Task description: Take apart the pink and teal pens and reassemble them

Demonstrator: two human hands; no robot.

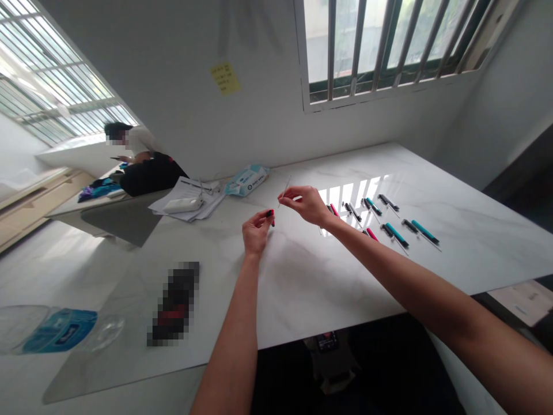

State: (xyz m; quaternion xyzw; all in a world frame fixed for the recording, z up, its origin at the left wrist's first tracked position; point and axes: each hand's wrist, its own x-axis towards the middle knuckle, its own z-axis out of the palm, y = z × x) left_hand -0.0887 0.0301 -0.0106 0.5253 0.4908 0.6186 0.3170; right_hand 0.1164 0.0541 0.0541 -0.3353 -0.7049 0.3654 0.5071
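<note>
Nearest me, past the bare stretch of white tabletop point(298, 294), my left hand point(256, 235) has its thumb and fingers pinched together on a small black-and-red piece point(271, 213), lifted toward the middle of the table; its lower end shows beyond the fingertips. I judge it light, stiff plastic, smooth enough to twist in a loose pinch, so I'd take it round the sides and leave the ends free. To the right, separate parts lie in loose groups: teal barrels point(396, 233), dark pieces and thin pale sticks, likely just as light and apt to roll. Slightly farther than the left hand, my right hand point(309, 204) has thumb and fingertips closed on a thin pale rod point(288, 183), tilted, apart from the black-and-red piece. It probably weighs next to nothing and could bend if squeezed or pushed sideways; a soft hold near its middle suits it. Beyond, a wipes packet point(247, 180) rests near the wall.
</note>
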